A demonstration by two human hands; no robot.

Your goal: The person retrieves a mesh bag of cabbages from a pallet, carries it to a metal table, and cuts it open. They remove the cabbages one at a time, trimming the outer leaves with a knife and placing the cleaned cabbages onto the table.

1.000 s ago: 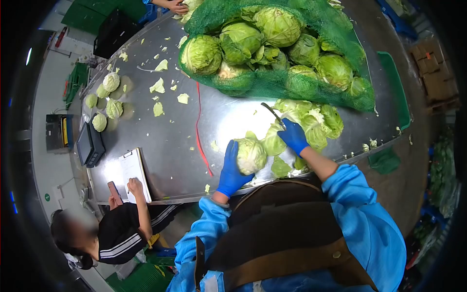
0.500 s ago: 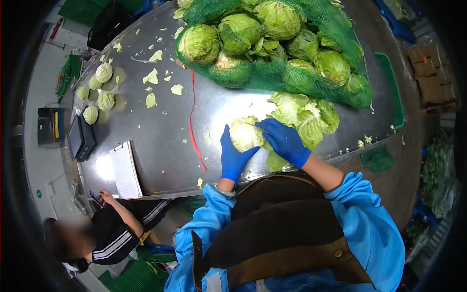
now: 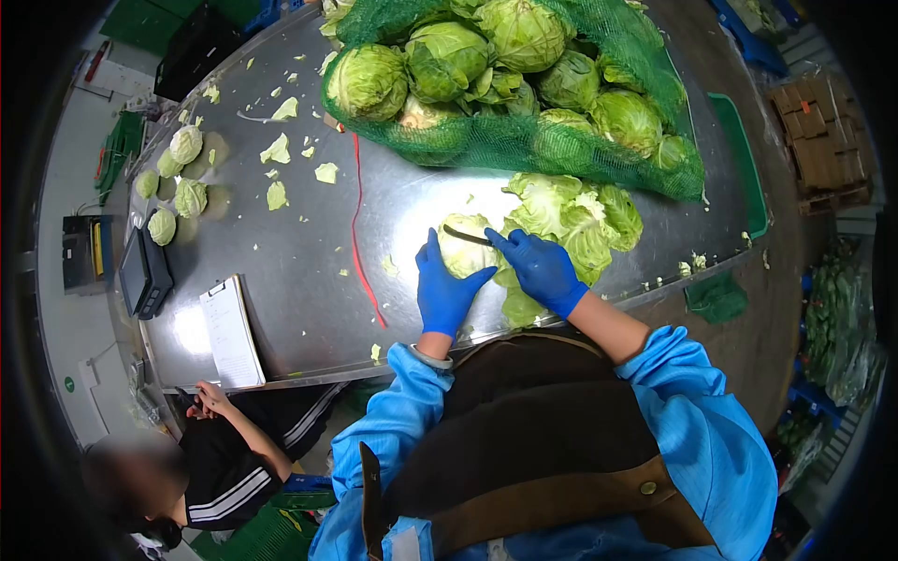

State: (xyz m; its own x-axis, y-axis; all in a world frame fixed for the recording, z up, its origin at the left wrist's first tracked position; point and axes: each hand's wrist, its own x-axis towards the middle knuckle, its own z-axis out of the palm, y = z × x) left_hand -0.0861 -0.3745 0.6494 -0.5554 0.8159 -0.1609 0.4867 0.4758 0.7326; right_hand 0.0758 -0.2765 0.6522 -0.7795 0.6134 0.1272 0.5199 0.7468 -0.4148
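Note:
A pale, trimmed cabbage head (image 3: 462, 258) rests on the metal table in front of me. My left hand (image 3: 445, 294), in a blue glove, cups its near left side with thumb and fingers. In my blue-gloved right hand (image 3: 543, 273) is a knife (image 3: 467, 237), its handle mostly hidden by the fingers. The dark, slightly curved blade lies across the top of the cabbage head. Loose outer cabbage leaves (image 3: 591, 234) are heaped beside and partly under my right hand.
A green mesh sack (image 3: 561, 154) full of cabbages fills the table's far side. A red strap (image 3: 359, 234), leaf scraps, a clipboard (image 3: 229, 332), a dark device (image 3: 145, 271) and several trimmed cabbages (image 3: 190, 198) lie leftward. Another person (image 3: 229, 458) sits at the lower left.
The knife blade now shows plainly across the cabbage head's top, where it was hardly visible before. My right hand has turned slightly. The whole view has shifted a little.

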